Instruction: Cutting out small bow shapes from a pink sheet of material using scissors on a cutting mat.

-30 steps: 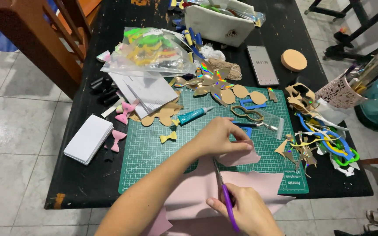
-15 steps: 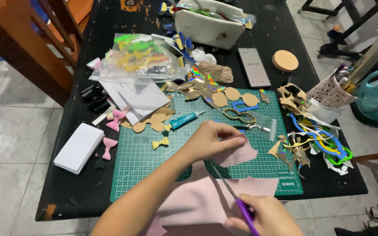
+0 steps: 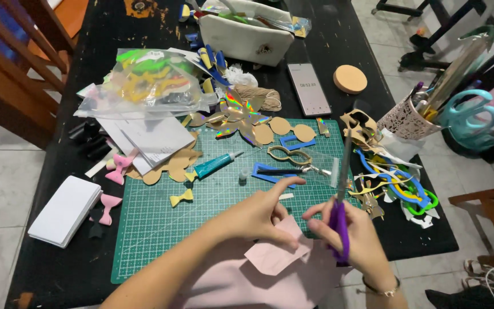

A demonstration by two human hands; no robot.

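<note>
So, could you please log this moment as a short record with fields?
Surface: green cutting mat on a black table
Left hand: pinching a small pink cut piece
Right hand: gripping purple-handled scissors, blades pointing up and away
Under the hands: larger pink sheet
On the mat: teal glue tube, yellow bow
Left of the mat: white pad

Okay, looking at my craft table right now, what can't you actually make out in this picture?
Head view only:
- Large pink sheet: its near part is cut off by the bottom edge and covered by the forearm.
- Scissors: handle loops hidden inside the right hand.
- Small pink piece: partly covered by the left hand.
- Pen cup: its contents are too crowded to sort.
</note>
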